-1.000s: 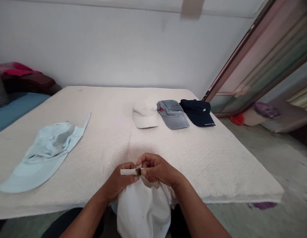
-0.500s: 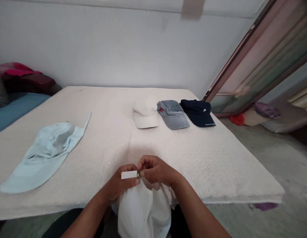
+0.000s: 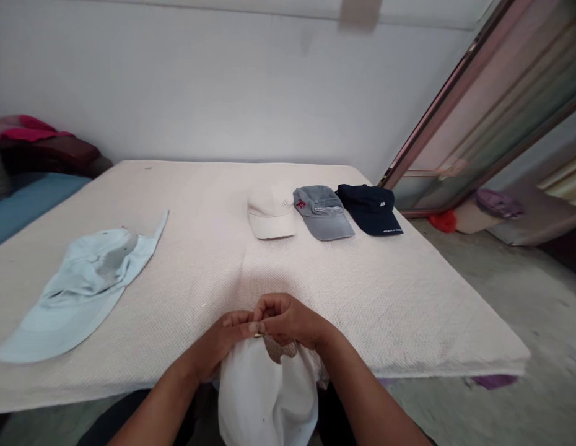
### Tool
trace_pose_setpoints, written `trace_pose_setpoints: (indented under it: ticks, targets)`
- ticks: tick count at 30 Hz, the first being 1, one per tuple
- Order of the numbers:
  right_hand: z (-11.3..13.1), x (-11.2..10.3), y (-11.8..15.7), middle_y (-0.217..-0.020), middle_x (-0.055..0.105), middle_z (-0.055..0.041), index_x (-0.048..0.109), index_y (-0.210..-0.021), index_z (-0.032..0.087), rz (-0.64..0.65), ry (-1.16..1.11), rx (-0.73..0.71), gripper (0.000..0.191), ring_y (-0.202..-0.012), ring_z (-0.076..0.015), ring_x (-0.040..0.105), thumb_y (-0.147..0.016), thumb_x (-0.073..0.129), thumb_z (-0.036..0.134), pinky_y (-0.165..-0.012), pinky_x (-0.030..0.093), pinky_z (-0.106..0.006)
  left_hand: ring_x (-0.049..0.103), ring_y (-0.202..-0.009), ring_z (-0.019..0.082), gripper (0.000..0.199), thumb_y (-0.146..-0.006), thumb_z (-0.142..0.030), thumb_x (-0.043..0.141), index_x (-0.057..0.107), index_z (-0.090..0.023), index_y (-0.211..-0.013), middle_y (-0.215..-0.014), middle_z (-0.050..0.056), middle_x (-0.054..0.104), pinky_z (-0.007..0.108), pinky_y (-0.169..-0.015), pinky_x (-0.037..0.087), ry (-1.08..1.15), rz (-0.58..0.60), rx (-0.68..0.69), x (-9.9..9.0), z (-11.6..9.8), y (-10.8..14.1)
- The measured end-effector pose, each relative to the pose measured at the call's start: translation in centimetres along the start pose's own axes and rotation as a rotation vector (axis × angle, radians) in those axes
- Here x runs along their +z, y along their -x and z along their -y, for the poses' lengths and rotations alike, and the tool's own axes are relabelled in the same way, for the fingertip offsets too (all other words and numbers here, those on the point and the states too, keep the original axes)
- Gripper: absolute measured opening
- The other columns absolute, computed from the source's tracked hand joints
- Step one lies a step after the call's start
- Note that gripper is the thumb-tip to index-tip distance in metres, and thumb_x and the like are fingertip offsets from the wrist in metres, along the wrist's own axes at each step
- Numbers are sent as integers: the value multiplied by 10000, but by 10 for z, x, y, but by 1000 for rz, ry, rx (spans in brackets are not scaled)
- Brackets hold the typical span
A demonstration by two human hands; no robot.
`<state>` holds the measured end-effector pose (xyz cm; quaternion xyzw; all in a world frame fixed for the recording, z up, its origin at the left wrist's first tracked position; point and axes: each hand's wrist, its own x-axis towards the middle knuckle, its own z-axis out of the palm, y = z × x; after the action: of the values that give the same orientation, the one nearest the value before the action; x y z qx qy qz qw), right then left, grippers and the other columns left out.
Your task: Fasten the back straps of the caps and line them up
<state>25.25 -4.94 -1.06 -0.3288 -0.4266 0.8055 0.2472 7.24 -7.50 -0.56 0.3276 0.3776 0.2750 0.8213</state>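
A white cap (image 3: 262, 390) is held at the table's near edge, its back opening facing up and away from me. My left hand (image 3: 227, 341) pinches the cap's back strap, thumb on top. Meeting it there, my right hand (image 3: 288, 322) has thumb and bent fingers closed on the strap. A small brass-coloured buckle (image 3: 259, 335) peeks out under the fingertips, mostly covered. The strap itself is largely hidden by both hands.
On the covered table (image 3: 199, 260) lie a pale blue cap (image 3: 83, 285) at left, and a cream cap (image 3: 272, 214), a grey cap (image 3: 322, 214) and a navy cap (image 3: 371, 210) in a row farther back. A wall (image 3: 199, 87) stands behind.
The white strap end that stuck out to the left over my left hand no longer shows. My left thumb has moved up beside the buckle, against the right fingertips.
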Motion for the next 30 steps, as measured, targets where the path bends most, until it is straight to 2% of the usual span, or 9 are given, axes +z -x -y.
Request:
trace_pose_setpoints:
  ticks: [4, 8, 11, 14, 18, 23, 25, 27, 30]
  targets:
    - [-1, 1, -2, -498, 425, 87, 583, -781, 160, -6, -22, -7, 101, -377, -20, 284, -699, 628, 122, -353, 181, -165, 614, -639, 174, 212, -757, -279, 668, 706, -106, -874, -724, 89, 686, 289, -659, 446, -9, -13, 14, 3, -3, 0]
    - [0, 1, -1, -531, 433, 74, 598, -826, 152, 20, -93, -67, 114, -397, -23, 299, -718, 635, 153, -371, 177, -170, 626, -659, 172, 194, -731, -233, 691, 699, -105, -877, -757, 96, 689, 273, -656, 450, 102, -27, 23, 1, 0, -1]
    - [3, -2, 2, -529, 432, 73, 599, -863, 161, 19, -123, -100, 134, -404, -32, 311, -740, 641, 193, -384, 193, -175, 583, -571, 132, 104, -740, -220, 685, 664, -118, -744, -657, 48, 642, 237, -574, 425, 195, -39, 54, -1, 2, -1]
    - [7, -5, 7, -516, 442, 73, 602, -864, 167, -40, -128, -112, 143, -418, -42, 337, -738, 656, 209, -415, 239, -182, 527, -497, 106, 153, -752, -217, 668, 604, -134, -641, -577, 6, 590, 215, -500, 386, 266, -79, 106, -2, -1, 0]
    - [12, -8, 15, -639, 530, 30, 622, -848, 157, -101, -127, -99, 161, -537, -65, 444, -727, 685, 242, -501, 315, -191, 582, -558, 132, 110, -749, -218, 659, 639, -130, -686, -642, 26, 648, 242, -571, 449, 383, -204, 139, -5, -10, 4]
    - [12, -10, 21, -712, 559, 9, 629, -832, 155, -122, -129, -55, 202, -585, -83, 474, -752, 687, 331, -551, 357, -218, 631, -572, 146, 156, -773, -269, 627, 674, -157, -675, -613, 20, 673, 275, -661, 503, 711, -230, 23, -11, -23, 5]
    - [12, -14, 19, -716, 570, 10, 618, -830, 163, -171, -193, -94, 208, -583, -86, 485, -724, 716, 312, -559, 367, -223, 660, -611, 174, 174, -780, -307, 623, 699, -160, -727, -645, 39, 699, 288, -672, 516, 678, -239, -27, -9, -27, 5]
    - [13, -20, 17, -712, 580, 10, 606, -822, 167, -251, -286, -168, 214, -580, -93, 499, -706, 728, 299, -562, 375, -227, 687, -700, 226, 241, -787, -366, 613, 718, -156, -840, -714, 69, 727, 324, -696, 524, 556, -241, -79, -4, -28, 5]
    - [16, -29, 15, -696, 583, 10, 599, -795, 162, -377, -418, -316, 231, -583, -101, 510, -680, 733, 310, -585, 394, -238, 685, -854, 281, 324, -800, -417, 592, 711, -168, -969, -846, 89, 748, 362, -747, 522, 407, -236, -72, 4, -24, 4]
